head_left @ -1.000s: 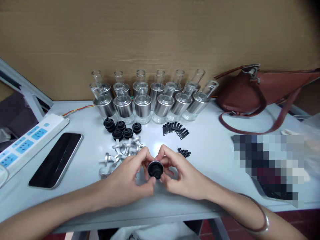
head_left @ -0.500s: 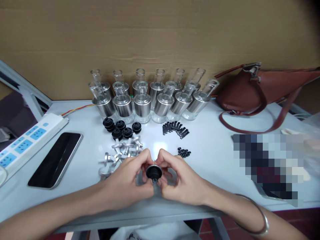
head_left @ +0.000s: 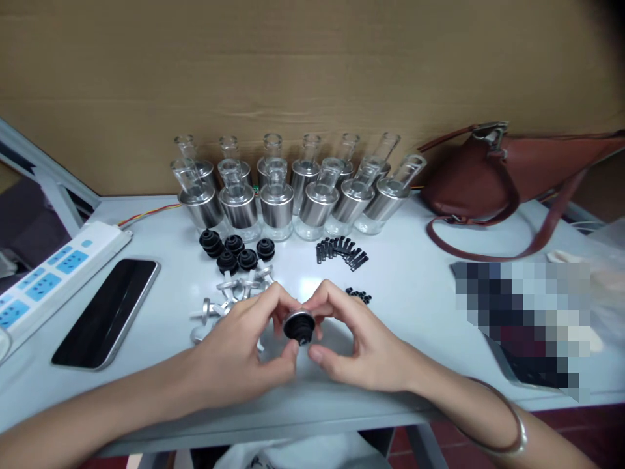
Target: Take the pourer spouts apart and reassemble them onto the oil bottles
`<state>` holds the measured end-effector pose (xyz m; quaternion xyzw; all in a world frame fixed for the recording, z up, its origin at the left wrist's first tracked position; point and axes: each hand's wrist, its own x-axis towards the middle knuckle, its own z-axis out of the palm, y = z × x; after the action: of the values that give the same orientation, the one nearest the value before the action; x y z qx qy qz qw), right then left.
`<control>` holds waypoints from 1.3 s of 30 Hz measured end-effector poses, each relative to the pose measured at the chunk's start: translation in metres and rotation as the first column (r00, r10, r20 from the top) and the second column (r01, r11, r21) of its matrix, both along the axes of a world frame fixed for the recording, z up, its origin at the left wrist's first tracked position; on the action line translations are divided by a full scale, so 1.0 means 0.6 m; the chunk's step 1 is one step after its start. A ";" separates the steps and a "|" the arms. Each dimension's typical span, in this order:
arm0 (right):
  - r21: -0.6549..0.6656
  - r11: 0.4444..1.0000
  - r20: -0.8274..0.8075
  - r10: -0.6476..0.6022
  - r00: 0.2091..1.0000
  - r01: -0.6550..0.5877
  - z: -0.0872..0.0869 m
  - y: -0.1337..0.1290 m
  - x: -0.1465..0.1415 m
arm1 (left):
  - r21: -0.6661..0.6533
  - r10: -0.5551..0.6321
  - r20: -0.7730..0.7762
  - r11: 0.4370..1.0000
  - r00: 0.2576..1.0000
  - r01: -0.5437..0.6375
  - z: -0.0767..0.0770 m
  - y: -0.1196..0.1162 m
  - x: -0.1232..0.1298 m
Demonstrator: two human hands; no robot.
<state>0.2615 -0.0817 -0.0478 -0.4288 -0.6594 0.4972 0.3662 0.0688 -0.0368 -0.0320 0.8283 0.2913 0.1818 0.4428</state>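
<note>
Between my hands, above the front of the table, is a bottle pourer with a silver metal rim and a black ribbed rubber plug that points towards me. My left hand grips it from the left, thumb by the plug's tip. From the other side my right hand holds its rim with the fingers, while the thumb stands a little off the plug. Just beyond my left hand lies a heap of silver pourer spouts, partly covered by that hand. Behind them stand several black ribbed rubber plugs.
Glass bottles with steel sleeves stand in two rows at the back. Small black strips and black rings lie right of centre. A phone and power strip are left; a brown bag and blurred-out object right.
The pourer has tilted and risen slightly, so more of its metal rim and plug side shows. My right thumb has come away from the plug's tip.
</note>
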 end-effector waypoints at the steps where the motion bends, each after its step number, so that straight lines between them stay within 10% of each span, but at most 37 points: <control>1: 0.006 0.999 0.005 -0.034 0.999 0.034 0.000 0.001 0.002 | 0.033 0.011 0.022 0.999 1.000 -0.012 0.001 0.000 -0.001; 20: -0.035 0.994 0.006 -0.101 0.995 0.101 -0.002 0.012 0.011 | -0.152 0.095 0.148 0.986 0.984 -0.073 -0.014 0.001 -0.003; 31: 0.071 0.993 0.048 -0.101 0.994 0.097 0.000 0.011 0.012 | -0.593 0.256 0.307 0.805 0.917 -0.026 -0.024 -0.022 0.010; 35: 0.143 0.990 -0.029 0.024 0.999 -0.020 0.002 0.014 0.023 | -0.458 0.207 0.377 0.889 0.903 -0.013 -0.037 -0.072 0.008; 39: 0.221 0.950 0.022 -0.230 0.973 0.219 -0.003 0.029 0.048 | -0.294 -0.003 0.268 0.952 0.963 0.085 -0.063 -0.098 0.005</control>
<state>0.2901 -0.0641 -0.0496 -0.4701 -0.6652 0.3670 0.4492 0.0717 -0.0958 -0.0697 0.7252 0.2353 0.2336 0.6035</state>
